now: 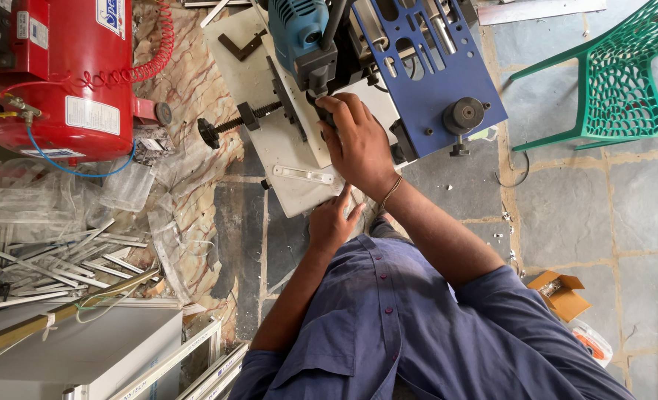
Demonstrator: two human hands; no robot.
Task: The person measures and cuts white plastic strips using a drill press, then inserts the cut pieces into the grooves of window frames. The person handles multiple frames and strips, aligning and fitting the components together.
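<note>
Head view, machine: I see a bench machine with a blue perforated plate [436,70], a teal motor housing [299,30] and a white base plate [284,133], standing on the stone floor [596,207] ahead of me.
Head view, right hand: my right hand [359,141] lies on the machine just below the teal motor, fingers curled over a dark part at the white base's edge. It looks clenched on that part, though the knuckles hide what exactly is gripped.
Head view, left hand: my left hand [334,222] sits lower, at the near edge of the white base, forefinger pointing up toward the right wrist. It holds nothing that I can make out.
Head view, key relation: the dark part lies straight beyond the right palm, and the right hand is the nearer one. The white base's long axis runs diagonally from upper left to lower right.
Head view, surroundings: a threaded clamp screw with black knob [233,122] sticks out to the left, and a black round knob [464,115] sits on the blue plate. A red compressor tank [62,74] is well apart at left, a green plastic chair [618,81] at right.
Head view, hidden: the machine's top is cut off by the frame, and the workpiece, if any, is covered by my right hand.
</note>
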